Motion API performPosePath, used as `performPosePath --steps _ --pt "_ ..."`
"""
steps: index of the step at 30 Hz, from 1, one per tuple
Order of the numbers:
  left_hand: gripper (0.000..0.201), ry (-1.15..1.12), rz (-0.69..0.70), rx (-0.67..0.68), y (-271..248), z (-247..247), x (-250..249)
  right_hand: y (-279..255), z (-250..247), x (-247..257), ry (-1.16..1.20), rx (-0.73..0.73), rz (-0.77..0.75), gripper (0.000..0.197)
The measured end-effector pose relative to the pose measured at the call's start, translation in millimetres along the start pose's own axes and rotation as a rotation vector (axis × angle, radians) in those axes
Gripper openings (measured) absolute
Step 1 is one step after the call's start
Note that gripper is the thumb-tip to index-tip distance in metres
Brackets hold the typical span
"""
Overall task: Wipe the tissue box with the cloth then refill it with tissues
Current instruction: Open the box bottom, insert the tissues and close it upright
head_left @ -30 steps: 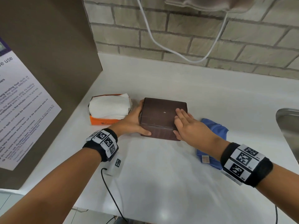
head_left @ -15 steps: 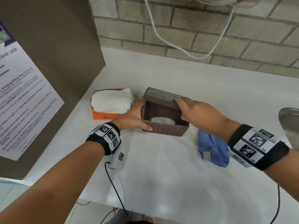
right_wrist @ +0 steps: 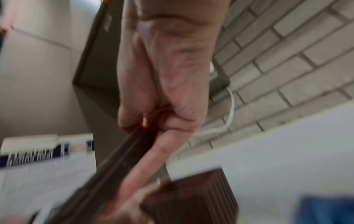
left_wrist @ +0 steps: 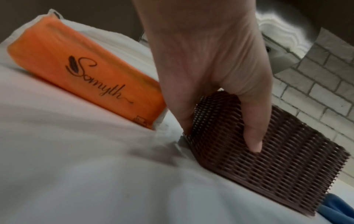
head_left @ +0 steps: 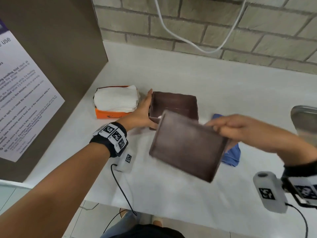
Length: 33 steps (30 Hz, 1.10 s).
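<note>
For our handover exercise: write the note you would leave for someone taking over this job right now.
Left hand holds the brown tissue box at its left side, steadying it on the counter.
Right hand pinches the box's flat brown panel, lifted clear and held in the air.
Orange tissue pack lies left of the box; blue cloth lies to its right, partly behind the panel.
Done: box opened.
Left: put the panel down, load tissues, close. Whether wiping happened cannot be told.

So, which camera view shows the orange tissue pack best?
The left wrist view: the orange tissue pack fills the frame close up, its side and printed script sharp. The head view shows the whole pack from above, white tissues exposed, but smaller. The right wrist view is blurred and does not show it clearly.
</note>
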<state>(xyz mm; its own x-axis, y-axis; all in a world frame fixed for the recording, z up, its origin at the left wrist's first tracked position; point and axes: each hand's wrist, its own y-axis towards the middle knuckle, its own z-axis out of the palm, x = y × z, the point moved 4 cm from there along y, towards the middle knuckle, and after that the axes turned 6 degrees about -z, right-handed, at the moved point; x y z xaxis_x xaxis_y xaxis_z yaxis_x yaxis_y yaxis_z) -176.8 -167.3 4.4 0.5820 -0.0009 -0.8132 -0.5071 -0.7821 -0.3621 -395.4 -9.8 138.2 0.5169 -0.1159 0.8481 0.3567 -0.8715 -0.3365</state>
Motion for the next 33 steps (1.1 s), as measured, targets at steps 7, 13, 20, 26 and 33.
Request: performPosePath --steps 7,13,20,26,33 --pt "0.128 -0.003 -0.019 0.012 -17.6 1.5 -8.2 39.9 59.2 -67.3 -0.005 0.179 0.193 0.034" --pt "0.122 -0.1 -0.006 0.017 -42.8 -3.1 -8.8 62.8 60.2 -73.5 -0.448 0.049 0.19 0.033" --pt "0.033 -0.122 -0.039 -0.5 -88.9 -77.7 2.2 71.7 72.8 -21.6 -0.647 -0.156 0.031 0.039" --pt "0.05 0.263 -0.413 -0.553 -72.9 -117.9 23.4 156.1 104.2 57.7 -0.267 -0.299 -0.176 0.038" --pt "0.057 0.47 -0.521 -0.467 -45.1 -127.2 39.2 252.2 106.0 58.6 -0.637 -0.376 0.105 0.037"
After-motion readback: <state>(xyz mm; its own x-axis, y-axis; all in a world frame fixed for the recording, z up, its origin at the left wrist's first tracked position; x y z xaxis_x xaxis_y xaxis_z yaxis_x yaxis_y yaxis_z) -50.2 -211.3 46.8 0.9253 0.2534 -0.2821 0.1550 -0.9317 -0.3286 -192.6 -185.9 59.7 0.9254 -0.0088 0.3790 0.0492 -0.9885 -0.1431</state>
